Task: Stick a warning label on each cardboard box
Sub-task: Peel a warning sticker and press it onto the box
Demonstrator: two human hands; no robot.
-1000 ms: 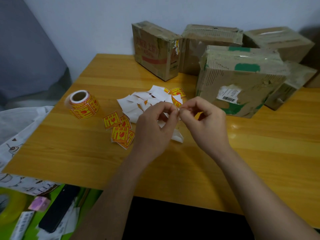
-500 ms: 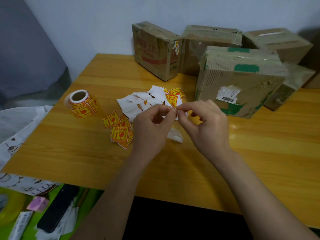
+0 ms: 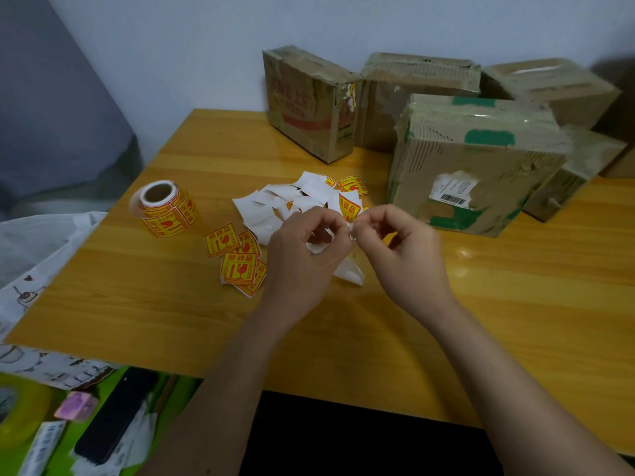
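Note:
My left hand (image 3: 302, 249) and my right hand (image 3: 402, 249) meet above the table, both pinching one yellow-and-red warning label (image 3: 348, 209) with its white backing paper. The label stands up between my fingertips, partly peeled from the backing. Several cardboard boxes stand at the back of the table: the nearest one (image 3: 474, 166) with green tape and a barcode sticker, a brown one (image 3: 309, 104) to its left, others behind. A roll of labels (image 3: 165, 207) lies at the left. Loose labels (image 3: 237, 259) lie beside my left hand.
A heap of white backing papers (image 3: 275, 207) lies in front of my hands on the wooden table (image 3: 515, 304). White cloth (image 3: 31, 255) hangs past the left edge. Below, a black phone (image 3: 113, 413) and a tape roll (image 3: 17, 407) rest on a green surface.
The label has risen between my fingertips and shows more of its yellow face. Both hands stayed close together and shifted a little.

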